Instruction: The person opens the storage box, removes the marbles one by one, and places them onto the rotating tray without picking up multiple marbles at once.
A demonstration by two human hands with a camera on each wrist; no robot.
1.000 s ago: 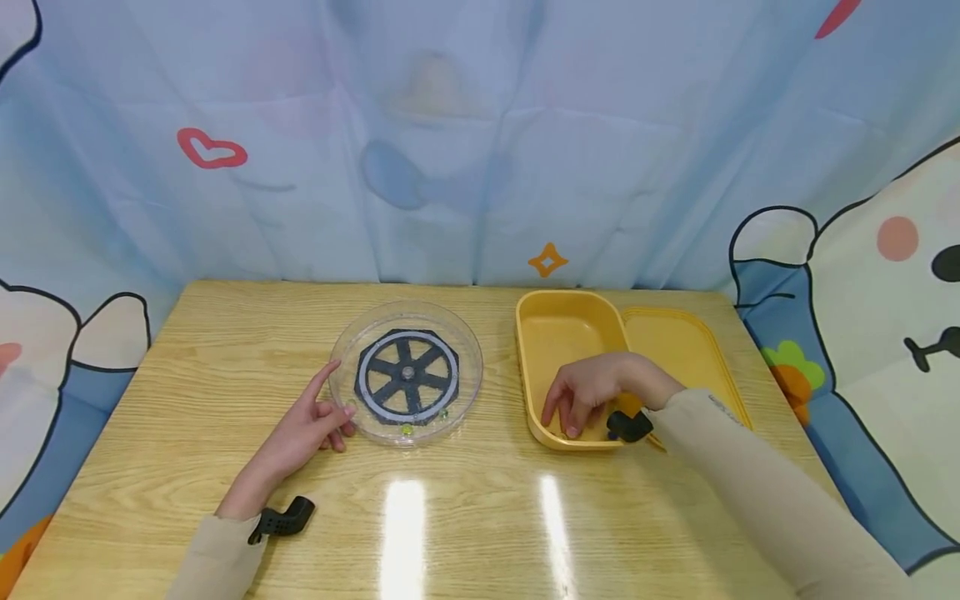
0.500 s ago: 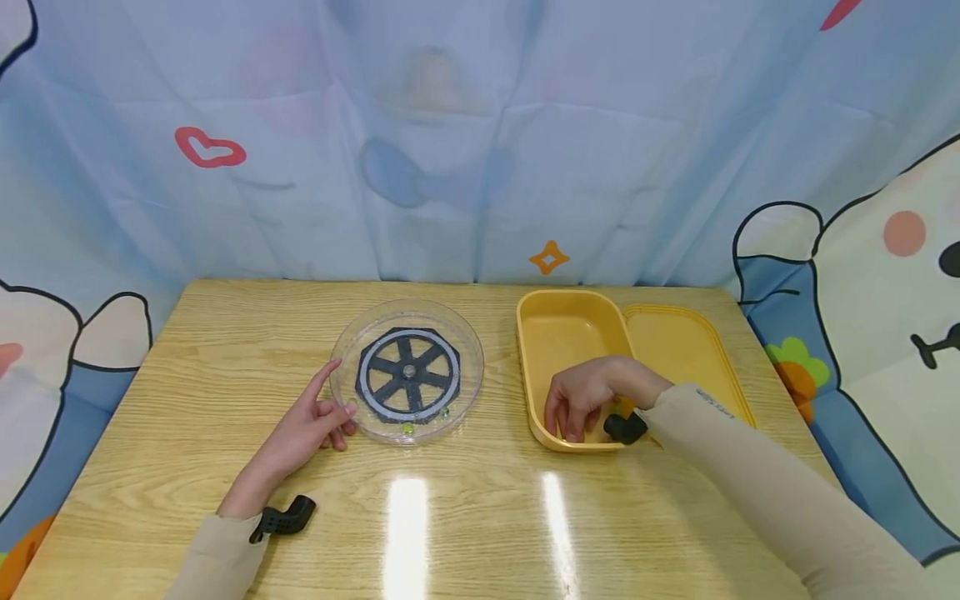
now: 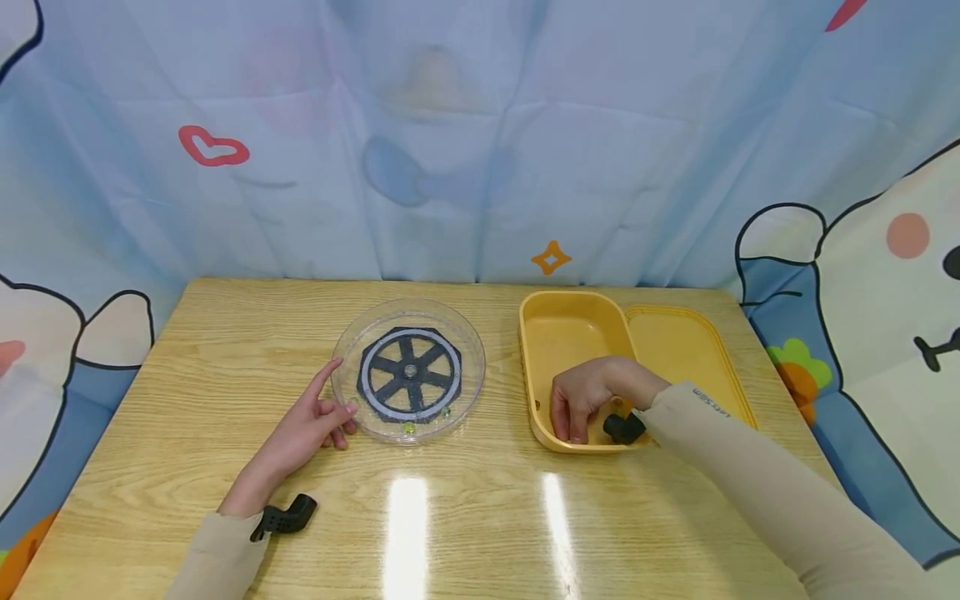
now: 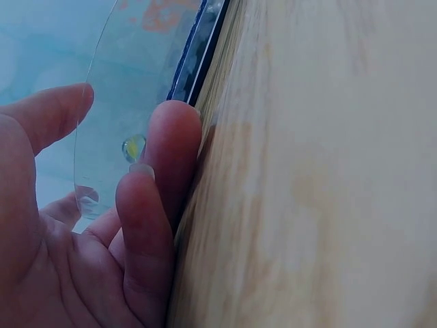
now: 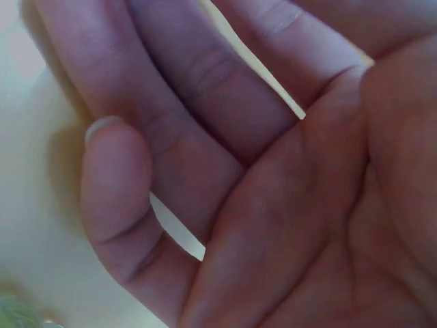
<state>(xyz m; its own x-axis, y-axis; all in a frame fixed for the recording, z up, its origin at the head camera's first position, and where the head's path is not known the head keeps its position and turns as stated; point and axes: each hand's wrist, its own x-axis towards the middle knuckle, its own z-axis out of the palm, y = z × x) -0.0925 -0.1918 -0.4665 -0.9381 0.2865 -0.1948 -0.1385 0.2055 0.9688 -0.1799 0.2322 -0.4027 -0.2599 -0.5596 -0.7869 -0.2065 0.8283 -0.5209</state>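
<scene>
A clear round dish stands on the left half of the table, with a dark spoked wheel shape showing at its middle. Small glass marbles lie near its front wall, a yellow-green marble among them. My left hand rests against the dish's left edge, index finger and thumb spread along the rim. In the left wrist view a marble shows through the clear wall. My right hand reaches down into a yellow box, fingers bent towards its floor. Its fingertips are hidden, and so is anything between them.
A yellow lid lies flat to the right of the box. At the lower left of the right wrist view a greenish marble is partly visible. A patterned blue curtain hangs behind the wooden table.
My right hand has stayed in the front part of the box, its fingers drawing slightly closer together and lower. The left hand and the dish have not visibly moved.
</scene>
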